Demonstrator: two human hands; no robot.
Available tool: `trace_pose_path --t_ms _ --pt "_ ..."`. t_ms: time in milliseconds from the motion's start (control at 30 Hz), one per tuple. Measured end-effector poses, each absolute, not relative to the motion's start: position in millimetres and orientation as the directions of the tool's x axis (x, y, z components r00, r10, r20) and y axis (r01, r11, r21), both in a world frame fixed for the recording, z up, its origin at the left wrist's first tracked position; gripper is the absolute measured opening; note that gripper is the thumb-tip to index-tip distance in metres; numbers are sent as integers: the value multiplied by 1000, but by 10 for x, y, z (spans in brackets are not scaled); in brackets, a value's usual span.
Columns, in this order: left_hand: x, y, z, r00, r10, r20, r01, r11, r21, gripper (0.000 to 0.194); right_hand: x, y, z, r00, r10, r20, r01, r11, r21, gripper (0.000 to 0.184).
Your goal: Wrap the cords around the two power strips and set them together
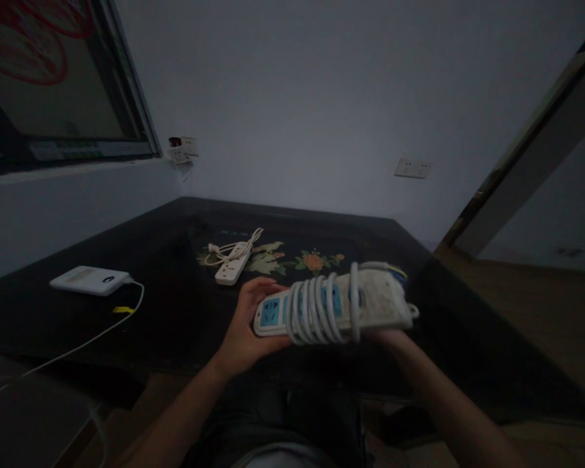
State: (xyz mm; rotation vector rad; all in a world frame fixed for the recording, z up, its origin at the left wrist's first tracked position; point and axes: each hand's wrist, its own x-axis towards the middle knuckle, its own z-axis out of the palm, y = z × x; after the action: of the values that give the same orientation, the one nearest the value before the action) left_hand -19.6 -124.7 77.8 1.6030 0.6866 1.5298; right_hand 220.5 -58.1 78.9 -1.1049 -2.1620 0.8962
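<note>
A long white power strip (380, 299) with blue sockets is held above the near part of the table, its grey cord (316, 309) wound around the middle in several loops. My left hand (251, 325) grips its left end, thumb in front and fingers behind. My right hand (392, 338) is under the right end; its fingers are mostly hidden by the strip, but it appears to support it. Coloured wire ends (398, 274) stick out at the top right. Beyond my left hand, a smaller white power strip (233, 265) lies on the table with its cord bunched on top.
On the left of the black table (175, 325) lies a white power bank (91, 279) with a white cable running off the near edge. Close to it is a yellow tag (123, 310). Wall sockets (413, 168) sit on the back wall, and a window (63, 84) is at left.
</note>
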Motion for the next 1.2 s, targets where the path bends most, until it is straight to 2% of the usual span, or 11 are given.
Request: trace_pose_path --t_ms 133,267,333,400,533,633,733,867,1000,1100,1200 --pt "-223 -1126 815 -45 901 432 -52 -434 899 71 2019 -870 833 -532 845 58 589 419 -691 39" --pt "-192 -1046 776 -120 918 379 -65 -388 919 62 1912 -1135 910 -500 866 5 667 388 -636 21" --pt "-164 -1013 745 -151 925 349 -114 -367 923 61 1879 -1212 858 -529 848 -37 650 376 -660 24" --pt "-140 -977 718 -164 940 298 -208 -328 921 63 1845 -1250 758 -552 831 -63 632 368 -682 38" --pt "-132 -912 699 -82 984 158 -481 -178 858 70 1796 -1247 612 -570 822 -3 578 398 -713 52" --pt "-158 -890 701 -43 995 94 -576 -102 811 73 1819 -1231 654 -551 834 35 550 395 -736 47" --pt "-183 -882 688 -67 993 99 -580 -119 806 72 1900 -1228 773 -505 863 17 558 341 -756 32" --pt "-182 -869 652 -146 974 172 -447 -220 867 68 2018 -1244 883 -474 880 -25 530 262 -807 15" --pt "-174 -834 608 -218 923 318 -147 -353 924 59 2062 -1309 888 -498 866 -51 450 208 -868 42" --pt "-193 -797 560 -241 859 452 52 -453 890 58 2051 -1392 898 -499 867 -11 411 226 -883 69" --pt "-221 -770 509 -226 803 551 204 -514 833 57 2005 -1482 940 -494 867 60 395 285 -873 69"
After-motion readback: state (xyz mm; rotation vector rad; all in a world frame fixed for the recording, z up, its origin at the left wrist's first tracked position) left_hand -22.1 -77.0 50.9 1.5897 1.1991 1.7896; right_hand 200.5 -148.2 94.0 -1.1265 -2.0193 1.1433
